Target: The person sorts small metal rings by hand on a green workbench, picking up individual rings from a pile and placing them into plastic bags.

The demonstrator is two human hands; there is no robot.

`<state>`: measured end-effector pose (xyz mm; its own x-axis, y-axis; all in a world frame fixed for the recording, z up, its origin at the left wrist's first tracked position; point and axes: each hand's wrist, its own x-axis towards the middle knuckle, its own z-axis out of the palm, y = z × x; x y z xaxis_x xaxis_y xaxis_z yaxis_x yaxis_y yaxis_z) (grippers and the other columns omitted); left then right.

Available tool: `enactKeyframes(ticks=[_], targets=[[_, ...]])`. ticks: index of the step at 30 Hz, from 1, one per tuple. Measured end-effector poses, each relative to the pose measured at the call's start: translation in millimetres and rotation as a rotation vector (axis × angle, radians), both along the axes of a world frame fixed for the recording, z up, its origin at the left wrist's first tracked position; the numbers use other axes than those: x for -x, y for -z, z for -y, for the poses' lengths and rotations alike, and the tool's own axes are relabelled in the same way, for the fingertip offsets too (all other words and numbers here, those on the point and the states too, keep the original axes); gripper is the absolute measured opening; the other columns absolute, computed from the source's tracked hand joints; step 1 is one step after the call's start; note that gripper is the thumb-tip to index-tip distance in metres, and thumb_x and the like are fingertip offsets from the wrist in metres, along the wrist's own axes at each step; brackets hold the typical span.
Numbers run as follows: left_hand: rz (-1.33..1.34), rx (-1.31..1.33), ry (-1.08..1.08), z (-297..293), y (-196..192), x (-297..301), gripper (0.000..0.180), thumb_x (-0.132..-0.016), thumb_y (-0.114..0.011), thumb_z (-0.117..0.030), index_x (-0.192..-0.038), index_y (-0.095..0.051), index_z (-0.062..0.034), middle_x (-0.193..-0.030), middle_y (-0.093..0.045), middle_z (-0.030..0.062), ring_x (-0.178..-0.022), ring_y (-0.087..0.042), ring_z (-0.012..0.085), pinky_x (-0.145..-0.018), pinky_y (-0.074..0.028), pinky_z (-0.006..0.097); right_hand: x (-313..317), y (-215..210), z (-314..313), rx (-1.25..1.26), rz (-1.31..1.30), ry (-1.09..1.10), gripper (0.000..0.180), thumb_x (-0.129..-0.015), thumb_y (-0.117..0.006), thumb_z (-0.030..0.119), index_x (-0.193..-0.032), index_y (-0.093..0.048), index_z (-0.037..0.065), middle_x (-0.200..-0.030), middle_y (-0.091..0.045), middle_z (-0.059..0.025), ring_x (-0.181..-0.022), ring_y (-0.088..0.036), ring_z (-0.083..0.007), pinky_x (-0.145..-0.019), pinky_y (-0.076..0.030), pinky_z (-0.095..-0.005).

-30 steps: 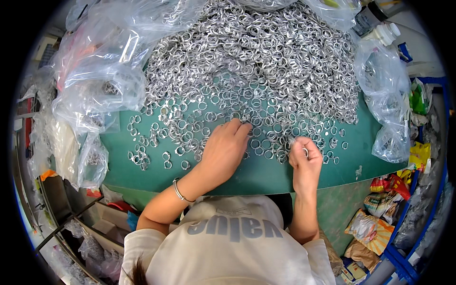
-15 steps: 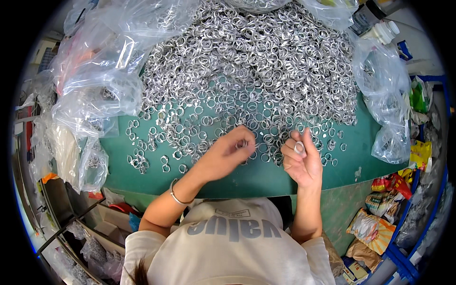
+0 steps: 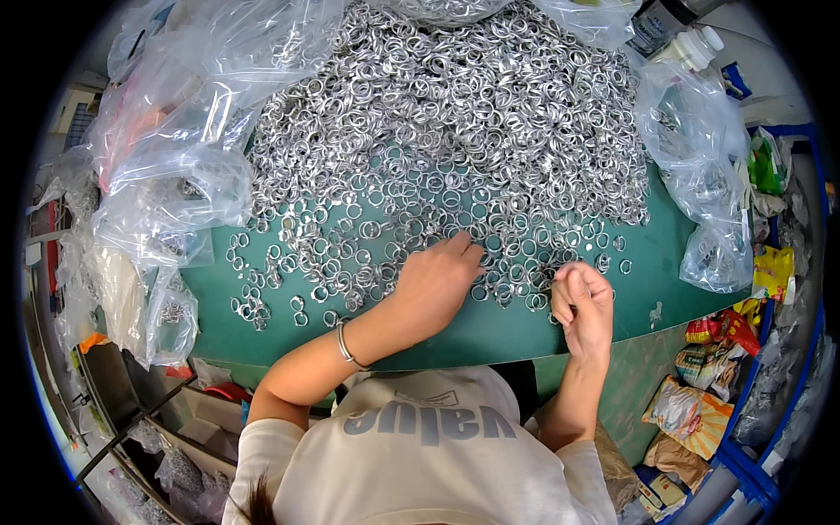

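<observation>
From the head view, the heap of silvery rings (image 3: 472, 105) fills the far middle of the green desk (image 3: 634, 293), and its near side thins into loose rings (image 3: 385, 280), some apart, some bunched together; the left hand (image 3: 442, 289) is right in there, back uppermost, its fingers bent down at the near side of the scatter, and whether they grasp a ring one cannot tell, since the hand covers its own tips; over to the right, the right hand (image 3: 584, 302) is at the scatter's near right edge, fingers curled in and thumb drawn up to them, a loose clench, though any ring inside it is too hidden to confirm; clear plastic bags (image 3: 171, 184) lie to the left, another clear bag (image 3: 713, 254) to the right; the step in hand looks like picking through the loose rings by touch; the next move, by this reading, calls for a light fingertip pinch, parting one ring from its neighbours without dragging the bunch.
</observation>
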<state>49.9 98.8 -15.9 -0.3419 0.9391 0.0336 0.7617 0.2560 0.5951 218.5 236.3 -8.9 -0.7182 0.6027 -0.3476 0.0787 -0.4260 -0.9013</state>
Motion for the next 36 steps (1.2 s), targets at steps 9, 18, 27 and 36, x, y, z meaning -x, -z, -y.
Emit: enactKeyframes(ticks=[9,18,27,36], targets=[[1.040,-0.009,-0.125,6.2,-20.1,19.3,0.009,-0.083,-0.057,-0.009,-0.078,-0.055,-0.0021,-0.073,-0.046,0.0043,-0.059,-0.048,0.0168,-0.046,-0.036,0.028,10.3,-6.3,15.1,-0.699,0.336,0.020,0.009,-0.078,-0.069,0.003,-0.087,-0.068,0.001,-0.068,-0.062,-0.0068,-0.053,-0.047,-0.0090,-0.051,-0.039,-0.0238],[1.868,-0.136,-0.304,22.1,-4.2,32.8,0.034,-0.095,-0.048,-0.026,-0.068,-0.044,-0.0070,-0.064,-0.045,0.0048,-0.051,-0.039,0.0104,-0.037,-0.023,0.020,45.2,-2.5,27.9,-1.174,0.370,-0.287,0.007,-0.078,-0.066,0.008,-0.085,-0.065,0.006,-0.071,-0.059,-0.0082,-0.058,-0.057,-0.0285,-0.050,-0.043,-0.0357],[1.733,-0.107,-0.333,2.5,-11.5,47.7,0.033,-0.093,-0.054,-0.026,-0.075,-0.063,-0.0013,-0.074,-0.059,0.0080,-0.056,-0.048,0.0105,-0.041,-0.032,0.021,51.1,-1.5,27.4,-1.285,0.428,-0.344,0.012,-0.075,-0.068,0.010,-0.086,-0.066,0.008,-0.071,-0.056,-0.0076,-0.061,-0.059,-0.0259,-0.051,-0.045,-0.0369],[-0.013,0.024,-0.109,2.1,-4.5,36.9,0.013,-0.074,-0.071,-0.012,-0.084,-0.066,-0.0046,-0.076,-0.059,0.0093,-0.063,-0.059,0.0280,-0.055,-0.047,0.037,43.9,2.0,14.9,-0.738,0.210,-0.255,0.003,-0.080,-0.063,0.004,-0.080,-0.061,0.002,-0.079,-0.060,-0.0070,-0.067,-0.060,-0.0218,-0.052,-0.045,-0.0339]])
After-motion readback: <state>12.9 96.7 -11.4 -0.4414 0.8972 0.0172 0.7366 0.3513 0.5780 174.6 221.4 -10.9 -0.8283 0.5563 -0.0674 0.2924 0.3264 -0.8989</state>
